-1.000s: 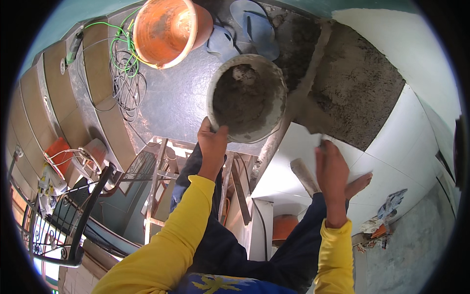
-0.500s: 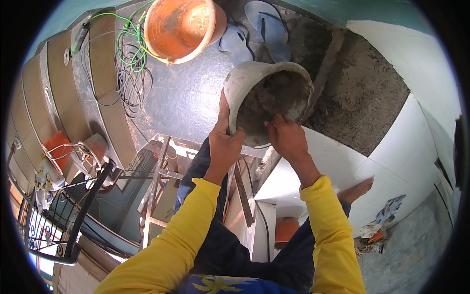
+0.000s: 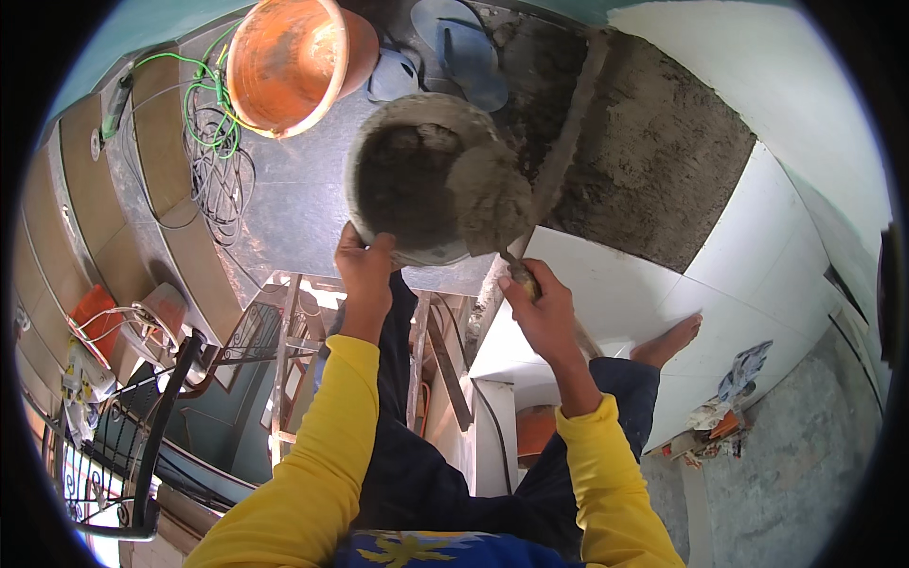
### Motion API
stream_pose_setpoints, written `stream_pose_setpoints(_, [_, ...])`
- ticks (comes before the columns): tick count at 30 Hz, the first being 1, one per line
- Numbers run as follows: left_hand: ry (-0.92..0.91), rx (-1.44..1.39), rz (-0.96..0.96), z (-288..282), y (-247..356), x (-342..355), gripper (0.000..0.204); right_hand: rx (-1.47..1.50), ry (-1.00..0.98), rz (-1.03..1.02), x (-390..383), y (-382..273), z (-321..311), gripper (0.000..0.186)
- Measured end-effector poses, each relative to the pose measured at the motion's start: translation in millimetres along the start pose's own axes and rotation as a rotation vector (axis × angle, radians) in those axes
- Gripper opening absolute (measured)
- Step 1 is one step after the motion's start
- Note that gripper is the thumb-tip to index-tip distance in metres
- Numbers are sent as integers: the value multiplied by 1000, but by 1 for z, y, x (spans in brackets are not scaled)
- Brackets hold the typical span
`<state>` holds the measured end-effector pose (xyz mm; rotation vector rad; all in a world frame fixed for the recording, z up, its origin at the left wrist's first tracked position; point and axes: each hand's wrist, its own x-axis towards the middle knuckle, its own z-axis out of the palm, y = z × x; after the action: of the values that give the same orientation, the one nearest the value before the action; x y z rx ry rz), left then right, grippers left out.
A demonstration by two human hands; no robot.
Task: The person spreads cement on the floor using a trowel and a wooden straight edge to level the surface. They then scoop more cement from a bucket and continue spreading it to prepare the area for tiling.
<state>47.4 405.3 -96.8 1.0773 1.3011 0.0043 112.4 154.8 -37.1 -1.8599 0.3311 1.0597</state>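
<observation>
My left hand grips the near left rim of a pale, mortar-crusted bucket. Wet grey mortar lies inside it. My right hand is wrapped round the handle of a trowel. A heap of mortar covers the blade, which is over the bucket's right rim. Just right of the bucket, a rough mortar bed is spread on the floor beside white tiles.
An orange bucket and blue slippers stand beyond. Cables lie at the left beside the steps. Below are a ladder and a black railing. My bare foot rests on the tiles.
The bucket has gone from tilted to more upright and shifted left. My right hand has come out of it and right, with the mortar-loaded trowel now in sight.
</observation>
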Motion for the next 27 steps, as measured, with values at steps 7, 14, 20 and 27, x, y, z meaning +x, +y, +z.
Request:
stream_pose_setpoints(7, [96, 50, 15, -5, 10, 3, 32, 1085, -171, 625, 52, 63, -106, 32])
stream_pose_setpoints(14, [108, 63, 3, -11, 7, 6, 37, 1037, -282, 632, 65, 61, -129, 36])
stream_pose_setpoints(20, [62, -36, 38, -14, -5, 10, 30, 1018, -301, 642, 115, 32, -177, 40])
stream_pose_setpoints(27, [68, -70, -24, -7, -4, 6, 29, 832, -331, 488, 114, 5, -201, 46])
